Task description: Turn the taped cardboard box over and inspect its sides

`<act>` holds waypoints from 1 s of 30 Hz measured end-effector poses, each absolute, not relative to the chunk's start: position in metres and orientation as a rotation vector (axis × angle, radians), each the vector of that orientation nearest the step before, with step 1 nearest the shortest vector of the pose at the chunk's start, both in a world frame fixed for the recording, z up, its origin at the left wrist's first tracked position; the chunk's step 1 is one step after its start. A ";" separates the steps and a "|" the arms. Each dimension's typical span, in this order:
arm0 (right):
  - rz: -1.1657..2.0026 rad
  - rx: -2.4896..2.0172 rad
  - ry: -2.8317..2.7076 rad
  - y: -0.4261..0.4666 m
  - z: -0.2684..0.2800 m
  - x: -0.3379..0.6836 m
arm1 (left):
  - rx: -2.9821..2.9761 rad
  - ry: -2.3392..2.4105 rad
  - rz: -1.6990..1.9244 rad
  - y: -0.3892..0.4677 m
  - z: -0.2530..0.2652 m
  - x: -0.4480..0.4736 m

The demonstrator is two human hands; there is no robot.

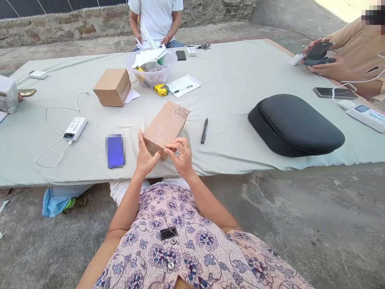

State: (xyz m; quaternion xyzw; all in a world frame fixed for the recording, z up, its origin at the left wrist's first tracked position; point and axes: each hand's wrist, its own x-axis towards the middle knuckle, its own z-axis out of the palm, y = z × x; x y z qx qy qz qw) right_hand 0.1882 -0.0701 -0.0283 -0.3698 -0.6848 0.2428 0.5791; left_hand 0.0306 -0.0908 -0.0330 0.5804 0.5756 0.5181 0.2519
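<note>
A small brown cardboard box, sealed with shiny clear tape and bearing dark scribbled lines on its far right corner, is tilted up in front of me at the table's near edge. My left hand grips its near left end, thumb underneath and fingers along the side. At the near right corner, my right hand pinches thumb and forefinger together against the box edge; what lies between the fingertips is too small to make out. A black pen lies just right of the box.
Another cardboard box, a plastic basin and a yellow tape measure stand beyond. Left are a blurred blue item and a white power bank with cable; right is a black cushion-shaped case. People sit around the cloth-covered table.
</note>
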 end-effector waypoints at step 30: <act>0.440 -1.167 -1.763 -0.062 -0.095 0.191 | 1.779 1.873 1.310 -0.096 -0.022 0.042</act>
